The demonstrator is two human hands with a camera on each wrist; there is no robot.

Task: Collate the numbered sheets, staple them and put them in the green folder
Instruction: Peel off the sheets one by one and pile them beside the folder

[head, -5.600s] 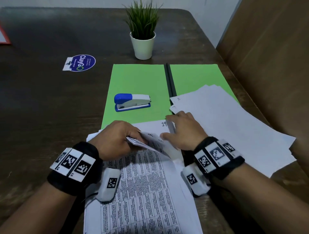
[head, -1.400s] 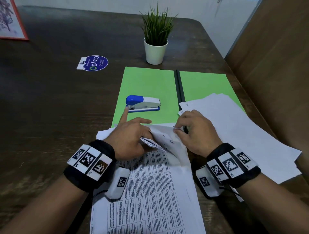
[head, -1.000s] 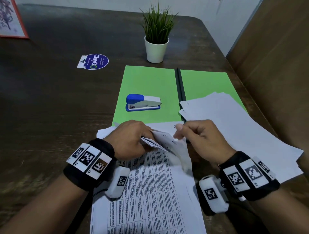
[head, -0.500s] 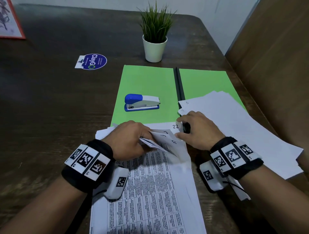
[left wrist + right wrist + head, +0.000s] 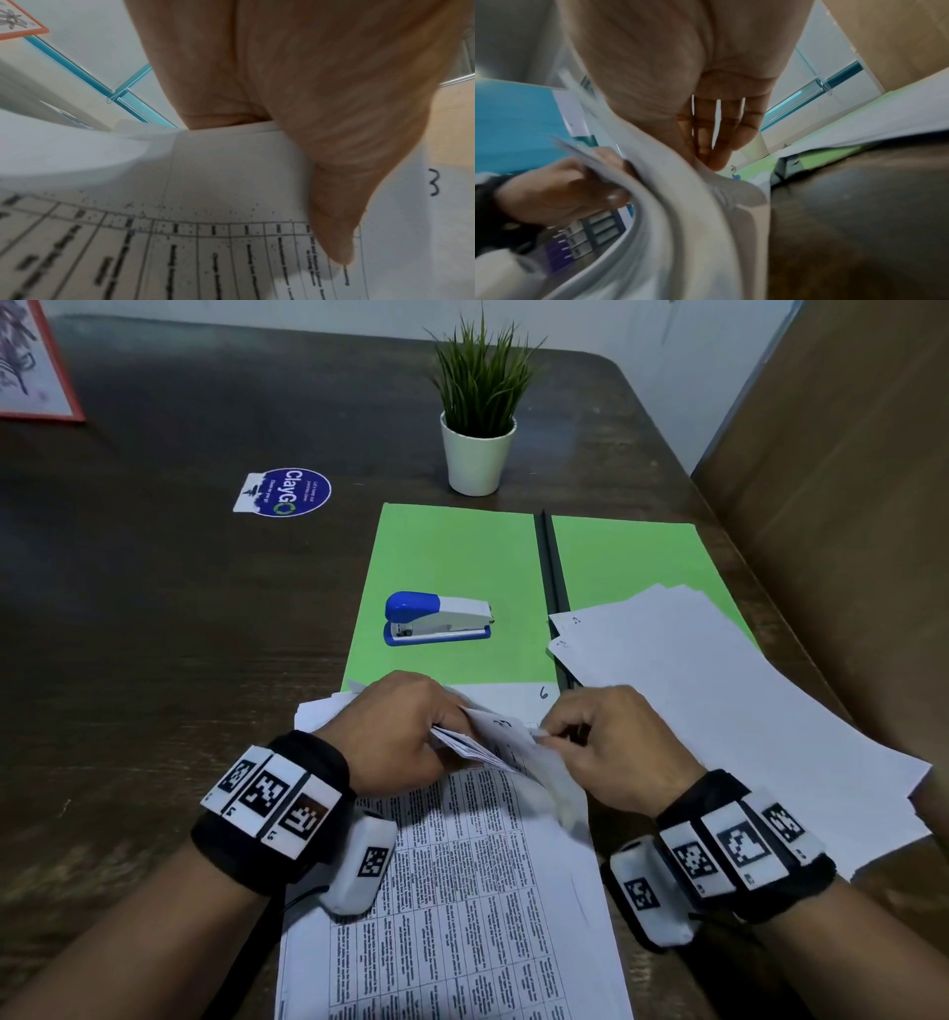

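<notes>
Left hand (image 5: 395,737) grips the lifted corners of the printed sheets (image 5: 452,891), right hand (image 5: 611,742) pinches one raised sheet corner just beside it, with the open green folder (image 5: 452,557) and stapler (image 5: 437,618) lying beyond the fingertips.

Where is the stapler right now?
In the head view, the stapler lies on the left flap of the open green folder, just beyond the left hand.

Looks like office desk you're at: dark wood table (image 5: 154,660), stapler (image 5: 438,619), green folder (image 5: 452,557), printed sheets (image 5: 462,891), little potted plant (image 5: 478,403).
</notes>
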